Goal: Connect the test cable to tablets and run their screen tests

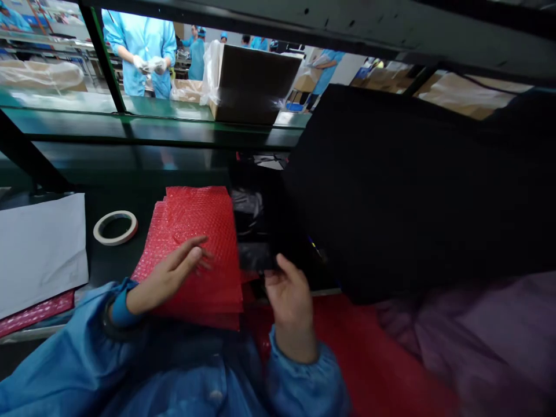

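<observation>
The dark workbench runs the whole width in front of me, and a big black panel slants across its right side. Beside that, on my right, a co-worker's purple sleeve reaches into view, with a red sheet between it and my own blue cuff. Directly before me lies the stack of red bubble-wrap bags, its layers a little out of line. A white sheet lies at the far left, and a box stands beyond the bench. My left hand is over the bags, open with its fingers stretched and blurred, gripping nothing that I can see. My right hand is half curled just right of the bags, thumb raised. A roll of tape lies flat to their left. Smallest is a dark flat piece at my right fingertips; I cannot tell whether they pinch it
</observation>
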`<state>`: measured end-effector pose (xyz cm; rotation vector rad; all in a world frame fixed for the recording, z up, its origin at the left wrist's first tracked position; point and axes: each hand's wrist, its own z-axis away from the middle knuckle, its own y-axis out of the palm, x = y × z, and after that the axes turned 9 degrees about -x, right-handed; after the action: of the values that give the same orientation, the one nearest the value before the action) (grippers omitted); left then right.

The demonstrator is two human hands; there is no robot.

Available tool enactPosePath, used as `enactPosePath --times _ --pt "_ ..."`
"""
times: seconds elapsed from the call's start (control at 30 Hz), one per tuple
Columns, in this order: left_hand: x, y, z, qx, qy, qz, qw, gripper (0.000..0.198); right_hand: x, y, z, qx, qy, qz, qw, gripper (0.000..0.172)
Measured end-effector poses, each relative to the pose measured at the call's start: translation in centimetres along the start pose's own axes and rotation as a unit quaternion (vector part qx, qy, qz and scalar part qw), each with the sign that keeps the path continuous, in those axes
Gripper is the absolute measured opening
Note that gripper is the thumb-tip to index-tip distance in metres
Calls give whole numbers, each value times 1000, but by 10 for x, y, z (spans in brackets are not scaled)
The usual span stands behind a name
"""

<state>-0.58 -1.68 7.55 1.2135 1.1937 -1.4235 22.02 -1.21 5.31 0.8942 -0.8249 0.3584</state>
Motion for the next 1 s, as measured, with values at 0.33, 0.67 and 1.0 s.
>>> enactPosePath --times 0.33,0.67,1.0 --pt "-2 31 22 -68 -206 311 925 58 -27 -19 17 215 -31 166 962 45" --pt "3 -2 13 -33 -306 274 911 52 -26 -51 -91 230 -455 570 644 38" --pt "29 3 12 -58 -282 286 914 57 -38 -44 -89 261 -456 631 570 37"
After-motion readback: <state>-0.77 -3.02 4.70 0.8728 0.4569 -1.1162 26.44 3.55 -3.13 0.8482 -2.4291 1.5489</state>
